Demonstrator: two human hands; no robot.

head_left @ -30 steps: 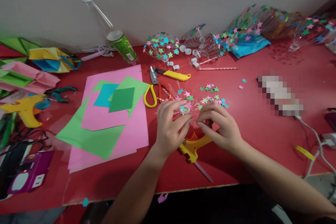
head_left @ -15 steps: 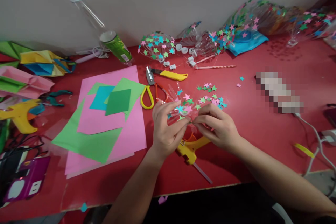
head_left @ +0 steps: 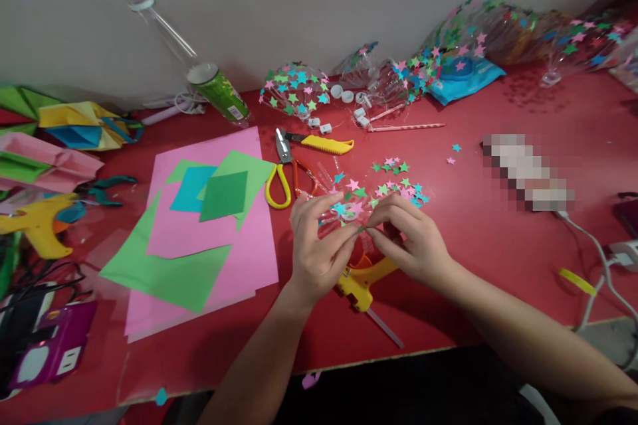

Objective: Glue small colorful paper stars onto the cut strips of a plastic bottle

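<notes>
My left hand point(head_left: 319, 246) is closed around a clear plastic piece point(head_left: 346, 209) dotted with small paper stars, held just above the red table point(head_left: 473, 246). My right hand point(head_left: 409, 242) pinches something tiny against that piece; I cannot make out what. Loose paper stars point(head_left: 399, 182) in pink, green and blue lie on the table just beyond my fingers. A yellow glue gun point(head_left: 363, 279) rests under my hands, its glue stick pointing toward the table's front edge.
Yellow-handled scissors point(head_left: 282, 172) and a yellow utility knife point(head_left: 323, 143) lie left of the stars. Pink and green paper sheets point(head_left: 199, 232) cover the left. Star-covered plastic pieces point(head_left: 294, 89), a green bottle point(head_left: 219, 93) and cables point(head_left: 593, 259) line the back and right.
Both hands have shifted slightly left and closer together, and the clear star-covered piece has turned a little in my left hand. The camera view has drifted.
</notes>
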